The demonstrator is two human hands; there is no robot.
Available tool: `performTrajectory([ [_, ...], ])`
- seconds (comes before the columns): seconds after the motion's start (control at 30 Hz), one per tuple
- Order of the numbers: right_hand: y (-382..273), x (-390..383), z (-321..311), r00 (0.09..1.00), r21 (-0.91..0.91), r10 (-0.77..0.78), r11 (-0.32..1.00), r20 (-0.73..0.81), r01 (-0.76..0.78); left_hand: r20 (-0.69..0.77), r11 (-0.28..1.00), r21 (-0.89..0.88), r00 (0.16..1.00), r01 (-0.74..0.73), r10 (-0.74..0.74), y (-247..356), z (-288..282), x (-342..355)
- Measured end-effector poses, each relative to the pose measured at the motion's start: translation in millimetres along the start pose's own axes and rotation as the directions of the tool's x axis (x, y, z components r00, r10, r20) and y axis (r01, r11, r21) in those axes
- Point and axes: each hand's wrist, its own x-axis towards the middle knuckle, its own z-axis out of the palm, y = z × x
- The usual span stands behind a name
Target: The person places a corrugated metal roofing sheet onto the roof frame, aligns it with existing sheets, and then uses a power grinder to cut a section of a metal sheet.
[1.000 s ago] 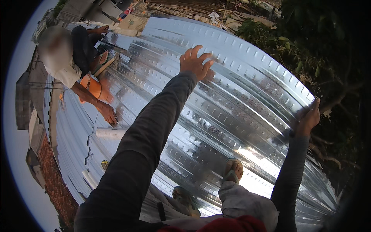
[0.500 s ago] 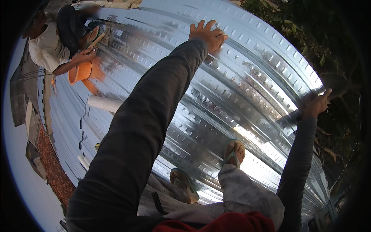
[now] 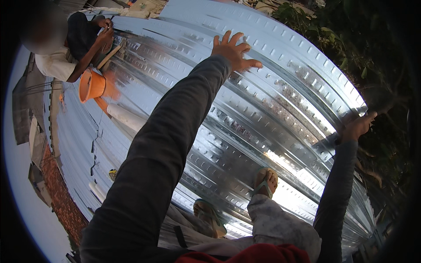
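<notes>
A shiny ribbed metal roofing sheet [image 3: 245, 103] lies before me, its raised ribs marked with rows of small dents. My left hand [image 3: 232, 52] rests on its far part with the fingers spread and the thumb stretched out. At the right end of the sheet my right hand [image 3: 357, 128] is closed around the edge, its fingers partly hidden. Both my feet, in flip-flops [image 3: 265, 182], are on the metal.
At the far left a co-worker [image 3: 55, 63] sits with both hands close together, beside an orange bucket [image 3: 91, 85]. A white roll [image 3: 125, 117] and a yellow-black tape measure [image 3: 112, 174] lie left of my arm. Dark foliage [image 3: 346, 48] borders the right edge; brick [image 3: 61, 188] shows lower left.
My left fingers have spread wider, thumb outward. The right hand stays at the sheet's edge. The co-worker's hands have moved up from the bucket and come together. The view has shifted slightly.
</notes>
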Motion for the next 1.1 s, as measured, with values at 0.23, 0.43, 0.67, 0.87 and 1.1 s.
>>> performTrajectory([
  [0.23, -13, -8, 1, 0.993, -0.031, 0.079, 0.996, -0.086, -0.082, 0.165, 0.997, -0.057, 0.986, 0.048, -0.038, 13, -25, 3],
  [0.43, 0, 11, -7, 0.997, -0.08, 0.054, 0.995, -0.048, -0.058, 0.192, 0.995, -0.075, 0.98, 0.06, -0.044, 15, -31, 0],
  [0.67, 9, 17, -6, 0.998, -0.028, 0.061, 0.998, -0.027, -0.062, 0.179, 0.993, -0.085, 0.982, 0.08, -0.064, 16, -23, 1],
  [0.87, 7, 17, -6, 0.997, -0.127, 0.054, 0.99, -0.062, -0.062, 0.172, 0.99, -0.113, 0.983, 0.086, -0.066, 15, -20, 0],
  [1.1, 10, 16, -3, 0.998, -0.099, 0.053, 0.994, -0.027, -0.056, 0.095, 0.984, -0.16, 0.993, 0.08, -0.065, 17, -13, -5],
])
